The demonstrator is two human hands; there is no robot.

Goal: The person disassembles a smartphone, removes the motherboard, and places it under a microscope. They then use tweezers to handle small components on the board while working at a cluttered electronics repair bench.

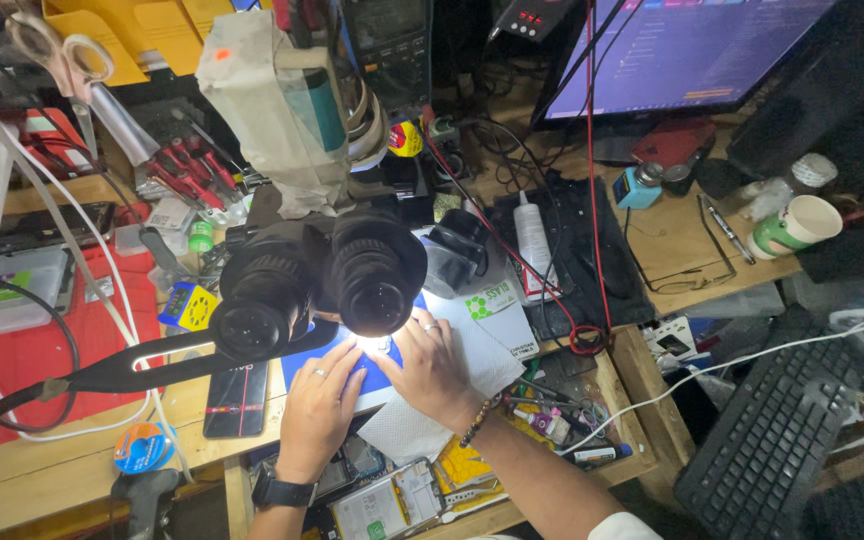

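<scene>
The left hand (318, 398), with a ring and a black wristwatch, lay flat on a blue work mat (304, 366), fingers spread wide, holding nothing visible. Just beside it, the right hand (430, 368) pressed down with fingers curled toward a small brightly lit part (376, 345); whether it pinched that part could not be told. Directly above both hands hung the black binocular microscope head (320, 280). White paper tissue (407, 432) lay under the right wrist.

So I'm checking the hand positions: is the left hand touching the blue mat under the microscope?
Touching. The head view shows the left hand resting flat on the blue mat.
</scene>
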